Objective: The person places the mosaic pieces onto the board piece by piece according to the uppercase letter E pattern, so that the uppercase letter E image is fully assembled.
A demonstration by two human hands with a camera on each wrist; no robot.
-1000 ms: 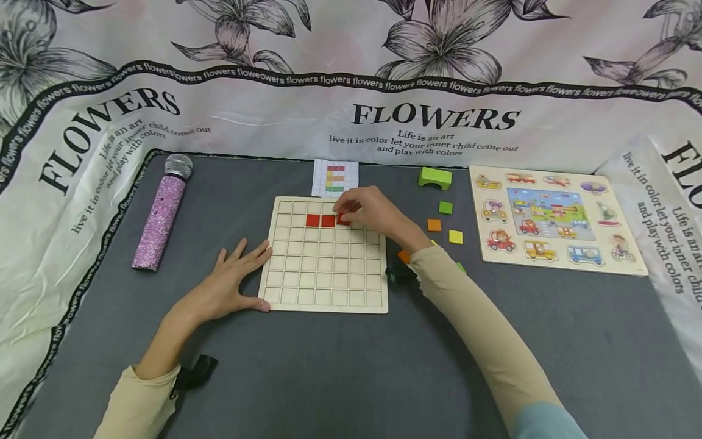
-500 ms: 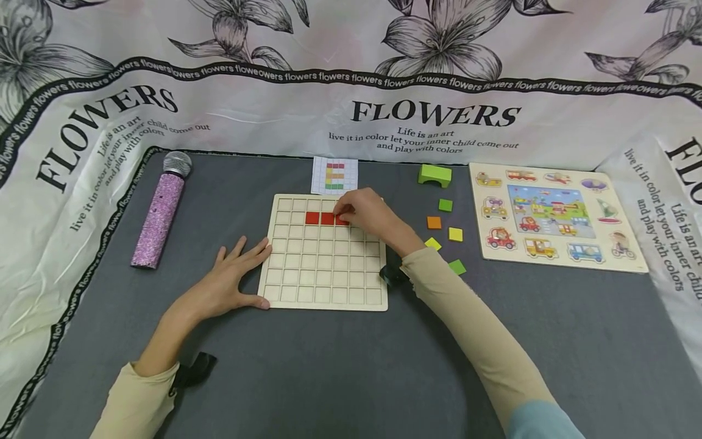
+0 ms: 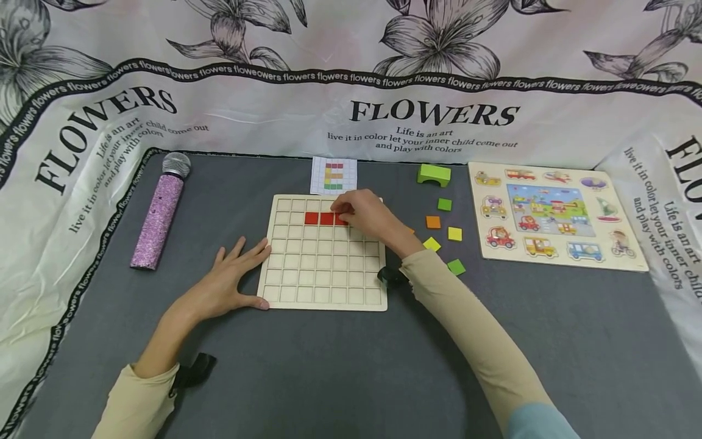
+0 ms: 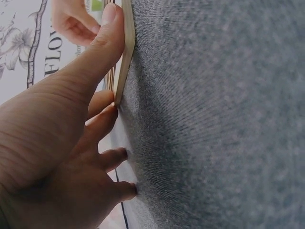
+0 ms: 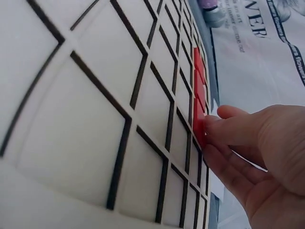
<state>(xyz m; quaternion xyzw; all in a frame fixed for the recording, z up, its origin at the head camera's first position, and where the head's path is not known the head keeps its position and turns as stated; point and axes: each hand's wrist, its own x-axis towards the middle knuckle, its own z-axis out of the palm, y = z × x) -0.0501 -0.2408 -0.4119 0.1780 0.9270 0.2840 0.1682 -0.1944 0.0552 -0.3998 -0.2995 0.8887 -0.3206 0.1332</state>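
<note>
A pale wooden grid board (image 3: 323, 262) lies on the grey cloth, with red squares in a row near its top. The right hand (image 3: 364, 213) has its fingertips on the rightmost red square (image 3: 340, 222); in the right wrist view thumb and fingers pinch that red square (image 5: 198, 119) at the board's surface. Two more red squares (image 3: 311, 218) sit directly left of it. The left hand (image 3: 225, 283) is spread at the board's left edge, thumb and a fingertip touching it. In the left wrist view the left hand (image 4: 62, 129) rests against the board's edge (image 4: 125, 62).
Behind the board lies a printed pattern card (image 3: 334, 175). Right of it are a green arch block (image 3: 434, 175), loose green, orange and yellow squares (image 3: 454, 233), and a vehicle picture puzzle (image 3: 554, 219). A pink glittery microphone (image 3: 159, 219) lies at the left.
The right hand has shifted slightly down on the board, and the rightmost red square now lies closer in line with the other two. The left hand has stayed put.
</note>
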